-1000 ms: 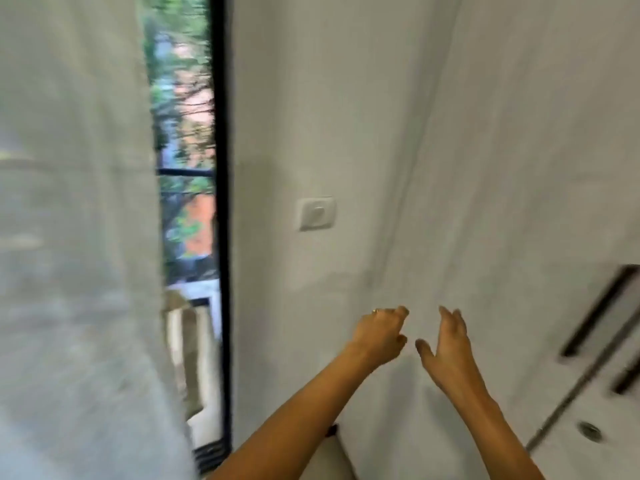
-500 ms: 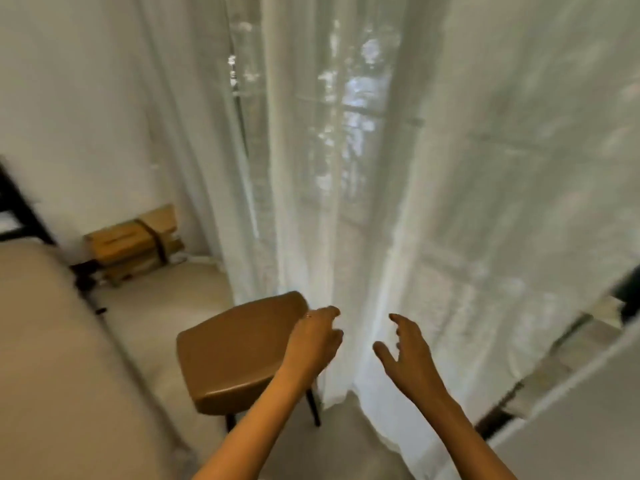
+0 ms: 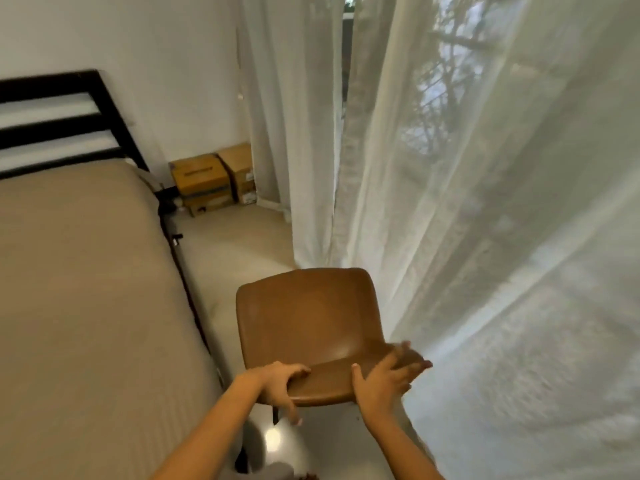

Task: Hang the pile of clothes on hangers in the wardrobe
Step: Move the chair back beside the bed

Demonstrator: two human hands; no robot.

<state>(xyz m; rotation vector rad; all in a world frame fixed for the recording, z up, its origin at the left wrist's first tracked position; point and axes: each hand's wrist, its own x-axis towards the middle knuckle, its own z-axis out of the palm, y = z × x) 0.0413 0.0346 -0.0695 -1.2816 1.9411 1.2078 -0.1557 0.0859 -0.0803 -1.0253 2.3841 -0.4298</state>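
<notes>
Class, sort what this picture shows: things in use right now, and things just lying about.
In use: brown chair, held by left hand and right hand. No clothes or hangers in view.
Lying about: bed, cardboard boxes, curtains.

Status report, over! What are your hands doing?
Left hand grips chair back. Right hand grips it too. No clothes in sight. Curtain close beside.
</notes>
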